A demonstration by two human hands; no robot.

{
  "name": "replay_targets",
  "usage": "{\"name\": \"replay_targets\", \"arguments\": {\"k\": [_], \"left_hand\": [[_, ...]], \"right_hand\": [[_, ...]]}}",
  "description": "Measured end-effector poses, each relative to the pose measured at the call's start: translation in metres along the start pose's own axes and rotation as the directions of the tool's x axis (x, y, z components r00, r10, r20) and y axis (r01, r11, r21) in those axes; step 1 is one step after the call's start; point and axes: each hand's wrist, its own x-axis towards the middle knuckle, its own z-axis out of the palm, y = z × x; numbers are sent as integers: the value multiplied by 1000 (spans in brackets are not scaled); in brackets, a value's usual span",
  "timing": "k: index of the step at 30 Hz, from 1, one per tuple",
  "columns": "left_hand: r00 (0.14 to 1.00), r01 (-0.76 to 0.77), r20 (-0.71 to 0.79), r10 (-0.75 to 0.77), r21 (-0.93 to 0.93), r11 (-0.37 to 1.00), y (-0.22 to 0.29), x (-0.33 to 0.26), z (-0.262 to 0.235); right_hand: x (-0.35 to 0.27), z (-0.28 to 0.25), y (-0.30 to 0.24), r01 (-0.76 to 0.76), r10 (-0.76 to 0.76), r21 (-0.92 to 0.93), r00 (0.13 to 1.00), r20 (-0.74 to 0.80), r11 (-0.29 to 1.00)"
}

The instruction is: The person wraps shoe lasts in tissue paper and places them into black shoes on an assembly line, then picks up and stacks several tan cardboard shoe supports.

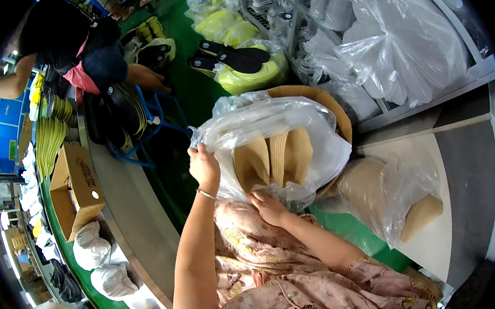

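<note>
the left hand (203,165) has its fingers curled shut on a bunched fold of the clear plastic bag (268,125), gripping it at the bag's left edge, a thin bracelet (207,194) on the wrist below; the right hand (268,207) presses up against the bag's underside, fingers spread somewhat apart and partly hidden by the plastic, so whether they pinch it cannot be told; the bag is held up in front of the person's chest, over a patterned pink garment (277,266), and holds a stack of tan insoles (273,159) standing on edge; just behind the bag is a round cardboard drum (326,104); to the right, on a pale floor mat (428,240), lies a second clear bag of tan insoles (392,199); farther back, more bags with yellow and black insoles (242,61) rest beside a metal rack (425,95); on the left runs a long curved table (132,218) with an open cardboard box (76,187) and white bundles (92,249); another person (82,51) bends over a blue cart (149,126) at the top left.
</note>
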Motion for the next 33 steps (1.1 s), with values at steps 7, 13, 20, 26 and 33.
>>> {"name": "replay_targets", "arguments": {"k": [7, 13, 20, 26, 33], "left_hand": [[993, -69, 59, 101, -403, 913, 3, 13, 34], [960, -29, 171, 224, -730, 683, 25, 5, 39], [910, 164, 371, 184, -731, 663, -3, 32, 71], [963, -268, -86, 256, -398, 877, 16, 4, 0], [983, -183, -54, 176, -380, 907, 41, -29, 9]], "right_hand": [[-10, -17, -3, -36, 33, 236, 999, 17, 971], [-4, -150, 12, -100, 232, 223, 662, -713, 970], [43, -183, 71, -187, 312, 253, 672, -671, 949], [26, -140, 115, -256, 561, 587, 711, -424, 768], [33, -149, 111, -234, 609, 897, 791, -48, 374]]}}
